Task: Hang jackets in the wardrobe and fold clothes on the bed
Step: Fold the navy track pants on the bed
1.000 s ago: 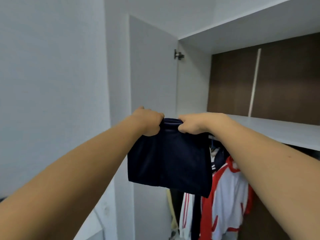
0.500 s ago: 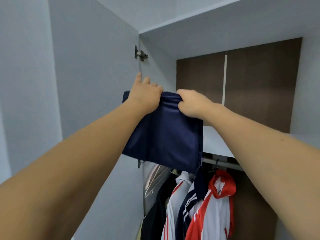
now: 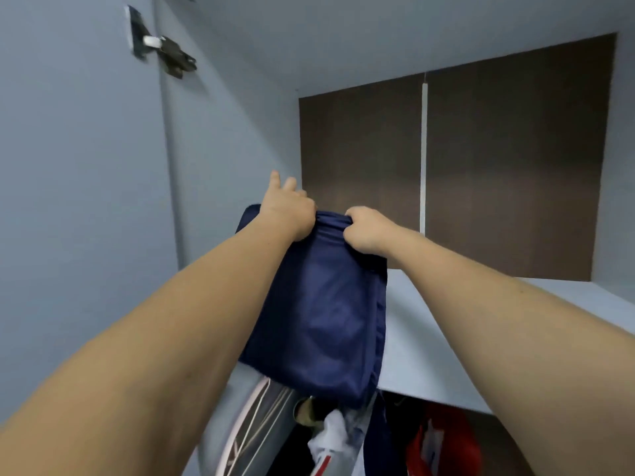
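We hold a folded navy garment (image 3: 319, 314) up at the level of the upper wardrobe shelf (image 3: 422, 345), both arms stretched forward.

Left hand (image 3: 287, 214): thumb and palm clamp the top left part of the cloth; two fingers (image 3: 275, 176) stick out straight past the far edge. So a partial grasp, thumb-side pinching, index side loose.

Right hand (image 3: 366, 228): fingers curled tight, bunching the top edge of the cloth just right of the left hand. The fabric gathers in ridges between the two hands.

Where the garment sits: its top edge is raised over the near left part of the shelf, its body hangs down in front of the shelf's near edge, and the lower hem drops below that edge. We cannot tell whether any part rests on the shelf board.

Surroundings: shelf compartment is pale grey, with a dark brown back panel (image 3: 481, 166) split by a pale vertical strip. At far left, the open door (image 3: 68, 166) with a metal hinge (image 3: 161, 49) high up.

Below the shelf: hanging clothes, partly seen. A white jacket with red trim (image 3: 330, 444) near the middle, something red (image 3: 443, 441) to the right, pale hangers (image 3: 254, 417) to the left. Details there are blurred.
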